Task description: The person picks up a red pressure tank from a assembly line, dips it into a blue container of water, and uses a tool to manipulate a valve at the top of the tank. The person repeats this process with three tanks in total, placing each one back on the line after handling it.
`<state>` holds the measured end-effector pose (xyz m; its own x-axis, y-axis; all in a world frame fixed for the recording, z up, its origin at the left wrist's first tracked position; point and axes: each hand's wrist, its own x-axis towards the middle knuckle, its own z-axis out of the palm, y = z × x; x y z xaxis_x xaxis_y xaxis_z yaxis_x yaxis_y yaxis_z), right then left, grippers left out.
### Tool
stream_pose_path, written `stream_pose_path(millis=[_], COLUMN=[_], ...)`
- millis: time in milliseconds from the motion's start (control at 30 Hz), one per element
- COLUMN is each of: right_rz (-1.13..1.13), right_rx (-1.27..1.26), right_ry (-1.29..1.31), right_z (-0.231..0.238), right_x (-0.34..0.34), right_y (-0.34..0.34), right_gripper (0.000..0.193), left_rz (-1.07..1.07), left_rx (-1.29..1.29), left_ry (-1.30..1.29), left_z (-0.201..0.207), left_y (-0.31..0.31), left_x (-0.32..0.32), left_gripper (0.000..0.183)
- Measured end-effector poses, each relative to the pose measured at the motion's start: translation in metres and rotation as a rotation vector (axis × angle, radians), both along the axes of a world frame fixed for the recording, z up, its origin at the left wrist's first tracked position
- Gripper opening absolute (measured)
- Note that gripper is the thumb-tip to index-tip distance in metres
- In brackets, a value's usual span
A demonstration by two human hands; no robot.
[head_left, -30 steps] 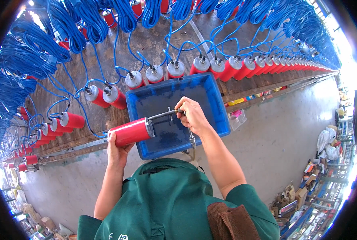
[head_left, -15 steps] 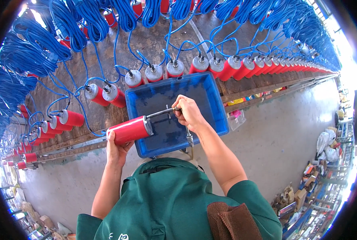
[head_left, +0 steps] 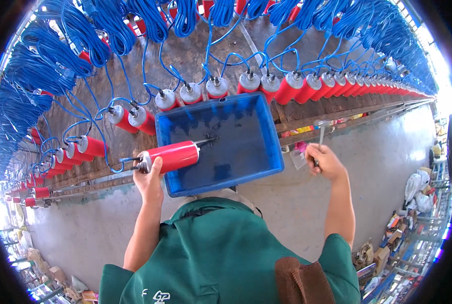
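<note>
My left hand is wrapped round a red cylinder with a grey metal end cap, its thumb on the side. A blue cable and a dark fitting come out of the capped end. The cylinder lies level over the left part of a blue plastic tray. Off to the right of the tray, my right hand is closed round a tool with a dark handle and a thin metal shaft pointing away from me. Its exact kind is blurred. Inside the tray, near the cylinder's far end, a small dark metal piece shows.
Rows of red cylinders with grey caps stand along the edge of a brown table, joined to blue cables. Bundled blue cable coils fill the far side. Bags and boxes lie on the floor at right.
My right hand has left the rod at the cylinder's end and moved right, beyond the tray, with the tool. The cylinder in my left hand has turned, showing its capped end.
</note>
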<state>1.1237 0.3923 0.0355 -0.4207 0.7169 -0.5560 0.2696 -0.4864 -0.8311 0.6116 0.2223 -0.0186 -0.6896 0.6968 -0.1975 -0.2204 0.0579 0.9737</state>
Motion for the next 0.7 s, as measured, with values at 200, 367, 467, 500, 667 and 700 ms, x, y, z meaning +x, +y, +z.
stream_pose_path(millis=[200, 367, 467, 500, 667, 700], right_rz=[-0.114, -0.198, 0.001, 0.0, 0.08, 0.057], right_rx=[0.448, 0.503, 0.677, 0.674, 0.774, 0.786], right_ry=[-0.846, -0.963, -0.935, -0.94, -0.94, -0.936], right_z=[-0.087, -0.062, -0.084, -0.099, -0.136, -0.136], right_x=[0.103, 0.134, 0.151, 0.151, 0.092, 0.072], right_y=[0.007, 0.035, 0.045, 0.047, 0.068, 0.073], right_gripper=[0.032, 0.022, 0.039, 0.039, 0.048, 0.051], left_rz=[-0.084, -0.103, -0.09, -0.107, -0.091, -0.029], left_rx=[-0.114, -0.267, -0.305, -0.303, -0.341, -0.35], left_ry=[-0.116, -0.286, -0.413, -0.452, -0.566, -0.584], left_z=[-0.002, -0.046, -0.069, -0.074, -0.079, -0.079], left_y=[0.051, 0.077, 0.081, 0.08, 0.074, 0.07], left_x=[0.056, 0.076, 0.07, 0.066, 0.051, 0.05], left_gripper=[0.05, 0.052, 0.058, 0.06, 0.044, 0.039])
